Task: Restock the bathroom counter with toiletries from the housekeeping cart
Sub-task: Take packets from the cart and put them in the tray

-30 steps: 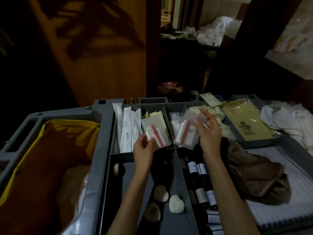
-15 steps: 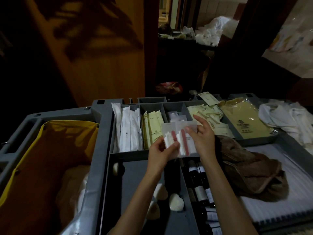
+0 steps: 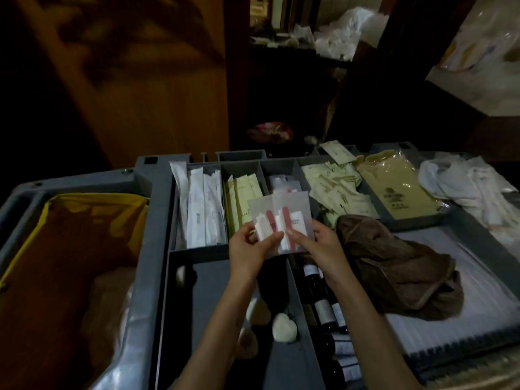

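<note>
I am holding two overlapping clear vanity packets [image 3: 281, 212] between both hands, with cotton swabs and a pink file showing inside. My left hand [image 3: 247, 246] is pinching their lower left edge and my right hand [image 3: 318, 243] the lower right, just above the cart tray [image 3: 157, 220]. Small dark bottles [image 3: 323, 308] are lying under my right wrist, a heart-shaped soap [image 3: 284, 326] between my forearms, and a brown towel [image 3: 394, 266] is sitting just right of my right hand.

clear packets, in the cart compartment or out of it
Out: the left hand and right hand pinch the clear packets together, held above the cart tray.
</note>
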A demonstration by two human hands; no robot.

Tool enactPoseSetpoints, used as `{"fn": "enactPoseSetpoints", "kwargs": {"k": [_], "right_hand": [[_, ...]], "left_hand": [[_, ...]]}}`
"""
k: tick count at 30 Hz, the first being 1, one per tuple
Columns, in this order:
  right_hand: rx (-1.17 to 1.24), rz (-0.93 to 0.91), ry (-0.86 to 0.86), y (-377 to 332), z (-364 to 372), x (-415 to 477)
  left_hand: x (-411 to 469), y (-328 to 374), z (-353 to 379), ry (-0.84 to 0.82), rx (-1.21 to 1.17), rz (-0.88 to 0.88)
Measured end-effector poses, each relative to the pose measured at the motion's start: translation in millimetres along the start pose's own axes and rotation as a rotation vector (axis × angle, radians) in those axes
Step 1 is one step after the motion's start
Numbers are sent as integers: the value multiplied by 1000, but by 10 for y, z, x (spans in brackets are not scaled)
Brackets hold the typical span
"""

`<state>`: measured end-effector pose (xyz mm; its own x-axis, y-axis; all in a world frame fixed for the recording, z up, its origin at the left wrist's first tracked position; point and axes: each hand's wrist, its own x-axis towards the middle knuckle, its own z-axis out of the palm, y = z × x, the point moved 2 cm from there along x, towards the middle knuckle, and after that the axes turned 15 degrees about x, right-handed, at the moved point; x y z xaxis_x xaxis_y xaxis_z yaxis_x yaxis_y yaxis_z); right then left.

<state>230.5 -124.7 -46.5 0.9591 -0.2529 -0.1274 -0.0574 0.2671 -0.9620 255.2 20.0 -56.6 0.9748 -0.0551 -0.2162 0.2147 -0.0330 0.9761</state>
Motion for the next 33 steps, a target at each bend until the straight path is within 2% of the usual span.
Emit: {"fn": "enactPoseSetpoints", "kwargs": {"k": [10,17,22,27,33], "right_hand": [[-20,-16,137,-62,-269,-363],[-28,-121,248,-547,-811,-734],[-25,-192,407,-833,-1490,-1303],[79,-191,652,-964,-2208,-2147],[156,-287,853,-1087,-2698,-3103]], "left_hand": [[-184,-19,183,-179,-65,-126],[-493,328,747,-347,17,-34],[-935,487,1498,-540,76,-30],[-1656,475,2303,-779,147,-56],[-2466,429,2885,-1004,255,-31]]}}
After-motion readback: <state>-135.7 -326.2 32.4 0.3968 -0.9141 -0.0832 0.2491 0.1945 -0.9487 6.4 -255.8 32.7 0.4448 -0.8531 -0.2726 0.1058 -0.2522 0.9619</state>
